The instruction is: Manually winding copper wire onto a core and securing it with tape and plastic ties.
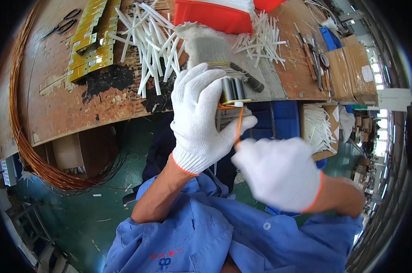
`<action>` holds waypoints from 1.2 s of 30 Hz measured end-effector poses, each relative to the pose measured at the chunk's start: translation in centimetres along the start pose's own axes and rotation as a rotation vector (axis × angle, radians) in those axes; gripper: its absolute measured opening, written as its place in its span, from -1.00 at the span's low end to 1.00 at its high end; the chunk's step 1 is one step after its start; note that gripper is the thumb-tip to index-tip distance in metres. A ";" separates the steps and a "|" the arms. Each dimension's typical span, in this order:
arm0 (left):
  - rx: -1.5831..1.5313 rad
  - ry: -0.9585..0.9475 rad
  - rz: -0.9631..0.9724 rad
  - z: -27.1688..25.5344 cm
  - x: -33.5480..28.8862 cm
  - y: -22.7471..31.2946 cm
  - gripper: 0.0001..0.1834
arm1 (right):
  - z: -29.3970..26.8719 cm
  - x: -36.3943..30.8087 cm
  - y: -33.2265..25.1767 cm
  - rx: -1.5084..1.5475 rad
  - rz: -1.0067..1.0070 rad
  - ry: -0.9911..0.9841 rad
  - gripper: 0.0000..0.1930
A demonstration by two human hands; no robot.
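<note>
My left hand, in a white knit glove with an orange cuff, is closed around a part with dark grey cylinders on a yellowish end plate, at the table's front edge. A short white sleeve sits at the plate's lower side, and an orange-copper wire runs down from it. The wire's lower end meets the fingers of my right hand, also gloved in white. That hand is closed and smeared by motion, below and right of the part.
White tubes lie heaped around a red bin. Yellow metal strips, black scissors and a large copper wire coil are at left. Hand tools, cardboard boxes and a box of white tubes stand right.
</note>
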State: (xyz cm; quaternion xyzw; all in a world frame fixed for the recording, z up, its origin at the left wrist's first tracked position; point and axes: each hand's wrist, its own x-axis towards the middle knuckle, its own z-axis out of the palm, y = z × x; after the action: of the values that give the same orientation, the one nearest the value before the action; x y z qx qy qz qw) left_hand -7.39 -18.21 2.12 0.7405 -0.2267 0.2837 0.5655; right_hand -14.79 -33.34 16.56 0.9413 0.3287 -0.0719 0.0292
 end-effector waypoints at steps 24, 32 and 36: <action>0.068 -0.085 -0.172 -0.3 -2.2 -2.0 -0.30 | -3.7 9.3 -0.1 -0.183 -0.254 0.048 -0.76; -0.036 0.014 -0.071 -0.6 0.1 -0.6 -0.58 | -0.6 11.6 12.2 0.802 0.212 -0.169 -0.64; -0.057 -0.017 -0.056 -0.5 0.0 -0.6 -0.50 | 1.1 2.9 8.0 0.713 0.269 0.149 -0.82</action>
State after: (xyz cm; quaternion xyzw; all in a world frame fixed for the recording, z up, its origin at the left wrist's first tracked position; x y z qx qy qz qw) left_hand -7.07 -17.62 1.79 0.7324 -0.2186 0.2549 0.5923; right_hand -7.72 -37.96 15.08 0.9297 0.1578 -0.1088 -0.3145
